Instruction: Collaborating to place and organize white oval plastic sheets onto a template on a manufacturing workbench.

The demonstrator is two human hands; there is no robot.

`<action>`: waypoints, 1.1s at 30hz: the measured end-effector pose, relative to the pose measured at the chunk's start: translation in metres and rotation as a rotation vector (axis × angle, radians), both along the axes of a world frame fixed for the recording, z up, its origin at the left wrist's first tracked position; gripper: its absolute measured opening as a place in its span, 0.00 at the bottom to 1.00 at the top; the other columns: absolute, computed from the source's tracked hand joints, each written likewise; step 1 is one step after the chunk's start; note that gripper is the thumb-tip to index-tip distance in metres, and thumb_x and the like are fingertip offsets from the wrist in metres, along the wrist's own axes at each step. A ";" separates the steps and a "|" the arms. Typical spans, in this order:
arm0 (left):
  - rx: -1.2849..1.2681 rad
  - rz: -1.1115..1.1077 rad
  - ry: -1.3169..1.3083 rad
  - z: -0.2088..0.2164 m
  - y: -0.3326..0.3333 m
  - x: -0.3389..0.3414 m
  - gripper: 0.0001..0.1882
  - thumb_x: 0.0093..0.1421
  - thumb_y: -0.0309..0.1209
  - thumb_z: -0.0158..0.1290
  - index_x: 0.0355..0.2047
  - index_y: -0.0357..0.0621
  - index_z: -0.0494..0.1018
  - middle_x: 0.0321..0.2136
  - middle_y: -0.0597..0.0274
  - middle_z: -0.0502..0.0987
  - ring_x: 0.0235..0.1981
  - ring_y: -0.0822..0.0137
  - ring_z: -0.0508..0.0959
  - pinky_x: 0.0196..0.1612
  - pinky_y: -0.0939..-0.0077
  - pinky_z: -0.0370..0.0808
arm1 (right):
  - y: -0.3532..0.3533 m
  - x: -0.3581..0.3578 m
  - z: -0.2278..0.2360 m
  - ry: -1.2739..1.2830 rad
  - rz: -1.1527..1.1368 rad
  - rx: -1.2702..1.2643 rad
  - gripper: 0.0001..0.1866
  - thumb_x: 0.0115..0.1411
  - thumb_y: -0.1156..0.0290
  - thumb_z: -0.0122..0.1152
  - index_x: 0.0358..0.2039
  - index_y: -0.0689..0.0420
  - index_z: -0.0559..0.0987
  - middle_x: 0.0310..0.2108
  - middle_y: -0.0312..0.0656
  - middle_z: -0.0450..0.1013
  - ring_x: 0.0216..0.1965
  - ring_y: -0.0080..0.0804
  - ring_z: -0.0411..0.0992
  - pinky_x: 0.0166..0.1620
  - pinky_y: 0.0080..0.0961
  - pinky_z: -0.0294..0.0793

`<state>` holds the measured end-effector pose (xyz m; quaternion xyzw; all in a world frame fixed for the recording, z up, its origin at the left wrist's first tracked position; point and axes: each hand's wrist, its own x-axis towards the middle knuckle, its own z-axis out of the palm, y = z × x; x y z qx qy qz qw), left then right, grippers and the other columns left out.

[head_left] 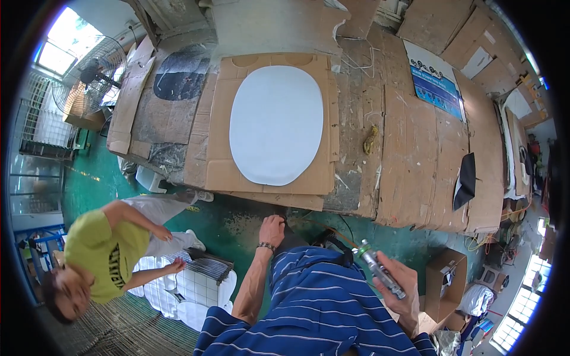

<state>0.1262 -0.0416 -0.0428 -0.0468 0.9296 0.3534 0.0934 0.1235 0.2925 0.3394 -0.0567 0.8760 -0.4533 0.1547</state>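
Note:
In my right hand [399, 283] is a silver metal hand tool [381, 272] with a green end, held in front of my striped shirt. My fingers wrap round its body. My left hand [272, 231] hangs low by my dark trousers, near the front edge of the table. Its fingers are curled together, and anything inside them is hidden. Beyond my hands, a large white oval sheet [276, 124] lies flat on a brown cardboard piece [218, 148]. Neither hand touches the sheet.
The workbench [409, 178] is covered in worn cardboard. On it lie a blue printed sheet [436, 89] and a black folded piece [465, 183]. Another person [107, 252] in a yellow-green shirt stands at left, near a wrapped white stack [190, 285]. An open carton [446, 285] stands at right.

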 end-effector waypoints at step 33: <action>0.088 -0.186 0.140 0.039 0.063 -0.074 0.10 0.62 0.28 0.58 0.44 0.41 0.79 0.51 0.49 0.79 0.56 0.46 0.75 0.60 0.55 0.74 | 0.009 0.004 -0.007 0.093 -0.251 -0.079 0.32 0.58 0.82 0.69 0.65 0.63 0.75 0.39 0.50 0.79 0.34 0.35 0.77 0.41 0.27 0.75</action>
